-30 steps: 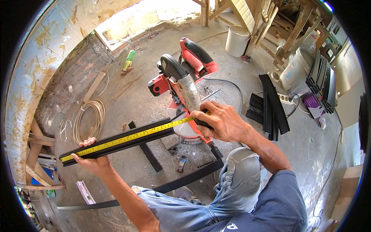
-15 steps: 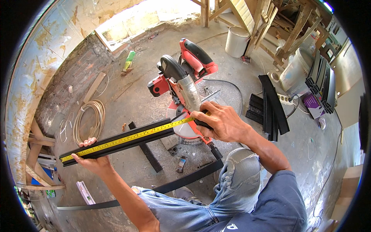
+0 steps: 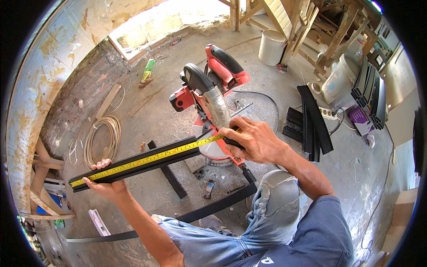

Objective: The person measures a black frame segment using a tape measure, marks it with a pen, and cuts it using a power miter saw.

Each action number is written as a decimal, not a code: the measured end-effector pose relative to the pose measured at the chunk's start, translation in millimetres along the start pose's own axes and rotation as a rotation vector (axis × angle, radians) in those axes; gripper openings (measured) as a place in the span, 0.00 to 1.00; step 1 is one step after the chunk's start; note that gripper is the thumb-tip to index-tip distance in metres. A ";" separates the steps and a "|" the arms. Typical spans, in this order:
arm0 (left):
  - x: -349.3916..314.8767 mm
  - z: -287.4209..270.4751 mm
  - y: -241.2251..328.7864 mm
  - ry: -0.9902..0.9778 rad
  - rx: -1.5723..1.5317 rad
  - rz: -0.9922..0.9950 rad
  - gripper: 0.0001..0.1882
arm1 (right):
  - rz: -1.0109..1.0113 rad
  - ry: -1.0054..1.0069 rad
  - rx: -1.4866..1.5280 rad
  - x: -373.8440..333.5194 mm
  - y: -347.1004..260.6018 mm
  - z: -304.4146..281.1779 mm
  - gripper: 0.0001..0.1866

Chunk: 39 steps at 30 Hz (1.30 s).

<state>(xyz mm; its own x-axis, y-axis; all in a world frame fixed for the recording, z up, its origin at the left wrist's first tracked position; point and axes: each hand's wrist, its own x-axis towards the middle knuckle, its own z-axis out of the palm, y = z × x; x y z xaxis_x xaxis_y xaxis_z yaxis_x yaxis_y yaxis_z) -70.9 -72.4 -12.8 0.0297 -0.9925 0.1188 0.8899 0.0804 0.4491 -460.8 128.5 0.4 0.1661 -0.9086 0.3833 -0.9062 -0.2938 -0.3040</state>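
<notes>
My left hand (image 3: 109, 184) grips a black metal profile (image 3: 178, 162) near its left end, the thumb pressing the tip of a yellow tape measure blade (image 3: 153, 158) onto it. The blade runs along the profile and on past its right end. My right hand (image 3: 255, 141) is closed round the tape measure's case, which is mostly hidden by the fingers. Just beyond, a red and black miter saw (image 3: 212, 102) stands on the floor, its head raised. Under the profile lies a short black bar (image 3: 172, 179).
Black profile offcuts (image 3: 313, 124) lie to the right, near a power strip (image 3: 328, 114). A coiled hose (image 3: 103, 140) rests at left. A long black strip (image 3: 213, 205) crosses before my knees. White buckets (image 3: 272, 48) and wooden frames stand at the back.
</notes>
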 end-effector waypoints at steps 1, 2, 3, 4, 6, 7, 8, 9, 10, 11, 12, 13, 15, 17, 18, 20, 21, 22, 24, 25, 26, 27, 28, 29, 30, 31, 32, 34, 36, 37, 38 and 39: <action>0.1 -0.1 0.2 -0.001 0.001 0.000 0.30 | -0.002 0.002 0.001 0.3 -0.5 -0.4 0.19; 0.1 -0.4 0.5 -0.019 0.000 0.001 0.30 | -0.004 0.004 0.003 0.5 -0.9 -0.5 0.19; 0.2 -0.5 0.7 -0.036 -0.002 0.003 0.30 | -0.003 0.005 0.003 0.6 -0.7 0.0 0.19; 0.3 -0.5 0.7 -0.037 -0.002 0.002 0.30 | -0.003 0.001 0.004 0.5 -0.2 0.5 0.19; 0.5 -0.4 0.6 -0.031 0.004 0.005 0.30 | -0.003 -0.004 0.005 0.6 0.0 0.4 0.19; 0.0 0.3 0.0 -0.031 0.004 0.005 0.30 | 0.000 -0.001 0.006 0.4 -0.1 0.2 0.19; -0.8 1.8 -1.0 -0.013 0.007 0.009 0.30 | 0.003 0.001 0.008 0.2 -0.1 0.2 0.19; -1.3 2.5 -1.7 0.005 0.011 0.014 0.30 | 0.004 0.001 0.008 0.1 0.3 0.5 0.19; -1.1 2.4 -1.4 0.005 0.011 0.014 0.30 | -0.001 0.004 0.006 0.1 0.5 1.0 0.19; -0.7 2.1 -1.1 0.003 0.013 0.016 0.30 | -0.005 0.007 0.004 0.0 0.7 1.2 0.19; -0.6 1.8 -1.0 0.002 0.013 0.018 0.30 | -0.005 0.007 0.004 -0.1 0.7 1.2 0.19; -0.4 2.0 -1.1 0.002 0.014 0.017 0.30 | -0.007 0.008 0.003 -0.2 0.7 1.1 0.19; 0.0 2.4 -1.4 0.013 0.009 0.018 0.30 | -0.008 0.010 0.002 -0.2 0.5 0.4 0.19; 0.5 1.4 -0.4 0.005 0.006 0.013 0.30 | -0.006 0.005 0.004 0.4 -0.4 -0.3 0.19; 0.7 1.2 0.1 -0.002 0.001 0.007 0.30 | -0.006 0.006 0.005 0.5 -0.4 0.0 0.19; 0.2 2.0 -0.8 0.009 0.004 0.008 0.30 | -0.001 0.000 0.012 0.2 0.6 0.8 0.19; 0.1 2.3 -1.1 0.019 0.007 0.009 0.30 | 0.000 0.000 0.011 0.0 0.8 1.2 0.19; 0.1 2.4 -1.2 0.019 0.007 0.009 0.30 | -0.002 0.002 0.013 -0.1 1.0 1.5 0.19; 0.0 2.5 -1.2 0.008 0.007 0.005 0.30 | -0.003 0.004 0.014 -0.2 1.0 1.5 0.19; -0.2 2.8 -1.4 0.008 0.008 0.005 0.30 | 0.001 -0.002 0.013 -0.2 1.0 1.6 0.19; -0.5 3.3 -1.7 0.012 0.007 0.007 0.29 | 0.005 -0.008 0.013 -0.3 0.9 1.7 0.19; -0.7 3.5 -2.0 0.015 0.007 0.009 0.29 | 0.006 -0.008 0.013 -0.3 0.8 1.5 0.19; -0.4 3.0 -1.9 0.015 0.007 0.009 0.29 | 0.007 -0.011 0.013 -0.2 0.7 1.2 0.19; 0.3 2.0 -1.7 0.010 0.009 0.011 0.29 | 0.008 -0.014 0.014 -0.2 0.7 1.1 0.19; 0.6 1.4 -1.7 0.006 0.010 0.012 0.29 | 0.009 -0.014 0.014 -0.5 1.2 1.4 0.19; 0.4 1.7 -1.6 0.005 0.011 0.012 0.29 | 0.003 -0.008 0.014 -0.8 1.8 2.1 0.19; 0.0 2.2 -1.7 0.012 0.014 0.012 0.30 | -0.002 -0.001 0.013 -0.9 2.1 2.5 0.19; -0.5 2.6 -2.3 0.018 0.017 0.010 0.30 | 0.001 -0.004 0.016 -1.3 1.8 2.2 0.19; -0.6 2.3 -3.3 0.015 0.006 0.003 0.30 | 0.006 -0.007 0.018 -1.8 1.5 1.5 0.19; 1.7 -2.4 0.0 0.014 0.008 0.004 0.30 | 0.002 -0.007 0.021 -1.1 1.2 1.1 0.19; 5.6 -9.6 4.7 -0.036 -0.005 -0.014 0.31 | -0.002 -0.008 0.024 -0.4 0.8 0.9 0.19; 8.4 -15.4 8.6 -0.086 -0.018 -0.033 0.32 | -0.004 -0.006 0.026 0.1 0.4 0.8 0.19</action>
<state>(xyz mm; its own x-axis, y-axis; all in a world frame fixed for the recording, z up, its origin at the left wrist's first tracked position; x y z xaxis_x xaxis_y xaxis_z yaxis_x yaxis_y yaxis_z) -56.0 -81.4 -21.7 -0.0382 -0.9829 0.1800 0.8979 0.0453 0.4379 -460.8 128.0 -0.4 0.1717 -0.9092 0.3793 -0.8951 -0.3048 -0.3253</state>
